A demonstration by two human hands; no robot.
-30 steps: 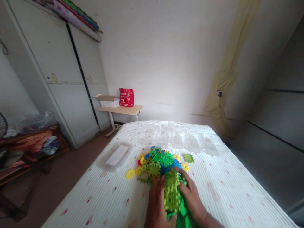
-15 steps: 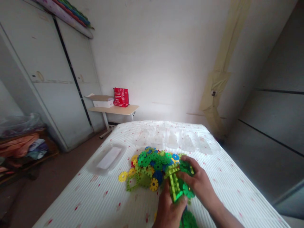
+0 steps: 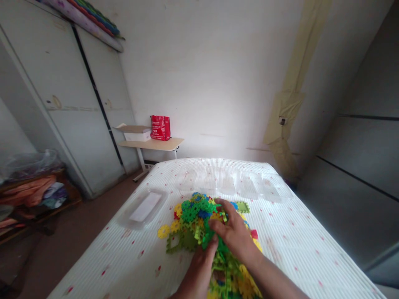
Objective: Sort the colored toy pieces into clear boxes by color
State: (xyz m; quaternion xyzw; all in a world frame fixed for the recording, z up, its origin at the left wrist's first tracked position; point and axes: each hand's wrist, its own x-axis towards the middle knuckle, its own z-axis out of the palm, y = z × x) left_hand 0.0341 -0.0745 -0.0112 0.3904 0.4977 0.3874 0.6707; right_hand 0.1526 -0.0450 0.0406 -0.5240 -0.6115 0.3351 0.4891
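A heap of interlocking plastic pieces (image 3: 195, 211), green, yellow, blue and red, lies on a white bed (image 3: 289, 232) with small red marks. My right hand (image 3: 233, 232) rests on top of the heap with fingers curled, pinching a light green piece. My left hand (image 3: 202, 259) comes up from below, its fingertips pressed against a joined green and yellow block structure (image 3: 229, 276) near the bottom edge. A single yellow gear piece (image 3: 163, 231) lies apart at the left, and a green square piece (image 3: 242, 206) sits at the far right of the heap.
A clear plastic lid (image 3: 143, 207) lies left of the heap, and a row of clear trays (image 3: 230, 182) stretches across the far end of the bed. Beyond stand a small table with a red bag (image 3: 160, 127), a white wardrobe (image 3: 71, 104) and a cluttered shelf (image 3: 28, 195).
My right hand has moved left onto the top of the heap. The green block structure held up between both hands has come down lower, near the bottom edge. The view shifted slightly.
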